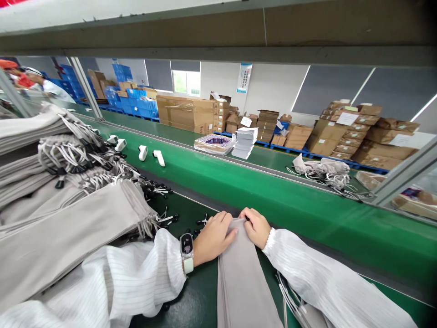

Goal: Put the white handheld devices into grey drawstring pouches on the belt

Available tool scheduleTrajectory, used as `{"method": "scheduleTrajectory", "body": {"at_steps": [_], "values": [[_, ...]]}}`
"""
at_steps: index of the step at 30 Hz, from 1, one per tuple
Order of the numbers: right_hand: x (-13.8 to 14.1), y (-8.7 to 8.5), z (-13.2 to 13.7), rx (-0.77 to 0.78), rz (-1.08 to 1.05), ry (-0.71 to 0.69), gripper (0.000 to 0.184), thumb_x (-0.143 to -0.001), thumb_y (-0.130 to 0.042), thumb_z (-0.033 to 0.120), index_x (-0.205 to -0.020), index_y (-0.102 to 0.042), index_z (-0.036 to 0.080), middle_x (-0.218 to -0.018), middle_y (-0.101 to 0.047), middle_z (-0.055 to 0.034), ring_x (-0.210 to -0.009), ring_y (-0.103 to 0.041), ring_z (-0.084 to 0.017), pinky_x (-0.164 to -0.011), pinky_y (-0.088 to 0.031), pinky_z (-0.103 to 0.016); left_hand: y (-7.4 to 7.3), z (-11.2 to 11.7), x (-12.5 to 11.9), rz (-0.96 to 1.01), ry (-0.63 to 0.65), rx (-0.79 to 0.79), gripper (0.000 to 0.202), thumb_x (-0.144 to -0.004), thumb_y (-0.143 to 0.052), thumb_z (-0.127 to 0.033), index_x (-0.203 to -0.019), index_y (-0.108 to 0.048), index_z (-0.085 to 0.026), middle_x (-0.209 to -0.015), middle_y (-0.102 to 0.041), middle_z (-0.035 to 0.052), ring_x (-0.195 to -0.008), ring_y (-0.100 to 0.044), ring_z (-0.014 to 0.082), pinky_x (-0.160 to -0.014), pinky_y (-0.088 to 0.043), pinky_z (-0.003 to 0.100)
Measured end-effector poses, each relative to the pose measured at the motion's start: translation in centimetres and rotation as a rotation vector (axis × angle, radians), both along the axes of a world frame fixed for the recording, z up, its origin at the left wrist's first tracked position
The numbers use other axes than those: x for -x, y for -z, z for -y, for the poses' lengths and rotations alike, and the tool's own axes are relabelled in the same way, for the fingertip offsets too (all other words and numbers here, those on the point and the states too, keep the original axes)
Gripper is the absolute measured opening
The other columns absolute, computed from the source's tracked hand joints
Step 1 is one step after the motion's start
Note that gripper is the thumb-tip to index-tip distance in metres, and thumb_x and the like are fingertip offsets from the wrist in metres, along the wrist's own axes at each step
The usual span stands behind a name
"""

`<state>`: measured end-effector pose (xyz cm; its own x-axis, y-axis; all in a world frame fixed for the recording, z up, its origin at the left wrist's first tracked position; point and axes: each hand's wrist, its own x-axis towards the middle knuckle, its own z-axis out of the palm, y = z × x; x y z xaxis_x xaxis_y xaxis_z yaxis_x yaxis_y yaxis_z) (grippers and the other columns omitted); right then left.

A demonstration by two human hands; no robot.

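A long grey drawstring pouch (243, 278), seemingly layered with others, lies lengthwise on the dark green worktop before me. My left hand (215, 237), with a watch on its wrist, grips the left side of the pouch's far end. At the right corner of that same end, the curled fingers of my right hand (256, 227) pinch the fabric. Black cord ends (204, 220) stick out just beyond my left hand. Beneath my right forearm, white cords (290, 296) and part of another grey pouch (316, 315) show.
Stacked grey pouches (75, 223) with white cords fill the left side. Several white devices (159, 158) rest on the green conveyor belt (307, 200). Beyond it are a paper stack (245, 142), a basket (214, 143) and more pouches (321, 168). A shelf (218, 32) hangs overhead; people work far left.
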<state>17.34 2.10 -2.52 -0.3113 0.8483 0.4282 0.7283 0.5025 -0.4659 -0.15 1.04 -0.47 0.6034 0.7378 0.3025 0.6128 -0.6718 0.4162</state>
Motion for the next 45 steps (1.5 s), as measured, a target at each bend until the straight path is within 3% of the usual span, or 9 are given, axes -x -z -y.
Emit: {"method": "scheduleTrajectory", "body": {"at_steps": [31, 36, 41, 45], "values": [[0.0, -0.2, 0.1, -0.004, -0.009, 0.001, 0.02, -0.061, -0.032, 0.002, -0.068, -0.038, 0.02, -0.069, -0.049, -0.0011, -0.07, -0.043, -0.016, -0.066, -0.035, -0.027, -0.5, 0.3, -0.1, 0.029, -0.002, -0.026, 0.014, -0.082, -0.04, -0.024, -0.093, -0.044, -0.018, -0.094, -0.046, 0.0044, -0.09, -0.043, 0.0193, -0.078, -0.037, 0.033], [-0.1, -0.2, -0.1, -0.011, -0.005, -0.052, 0.019, -0.057, -0.031, 0.002, -0.063, -0.036, 0.02, -0.068, -0.05, -0.0018, -0.07, -0.044, -0.015, -0.065, -0.035, -0.027, -1.3, 0.7, 0.0, 0.161, 0.099, -0.076, 0.004, -0.079, -0.042, -0.018, -0.081, -0.046, -0.018, -0.097, -0.049, 0.0024, -0.094, -0.042, 0.0169, -0.081, -0.034, 0.031], [0.0, -0.2, 0.0, -0.001, -0.024, -0.13, 0.018, -0.053, -0.031, 0.002, -0.058, -0.036, 0.019, -0.067, -0.05, -0.0018, -0.068, -0.045, -0.015, -0.064, -0.035, -0.025, -1.5, 0.8, 0.1, 0.22, 0.275, -0.049, 0.014, -0.082, -0.037, -0.023, -0.071, -0.044, -0.017, -0.079, -0.05, 0.003, -0.081, -0.044, 0.0149, -0.078, -0.036, 0.028], [0.0, -0.3, 0.1, 0.0, -0.033, -0.126, 0.019, -0.053, -0.031, 0.002, -0.058, -0.038, 0.019, -0.066, -0.05, -0.0018, -0.068, -0.046, -0.015, -0.063, -0.035, -0.025, -1.4, 0.8, 0.1, 0.175, 0.259, -0.068, 0.018, -0.083, -0.033, -0.024, -0.07, -0.042, -0.017, -0.074, -0.048, 0.0032, -0.078, -0.043, 0.0154, -0.076, -0.037, 0.029]]}}
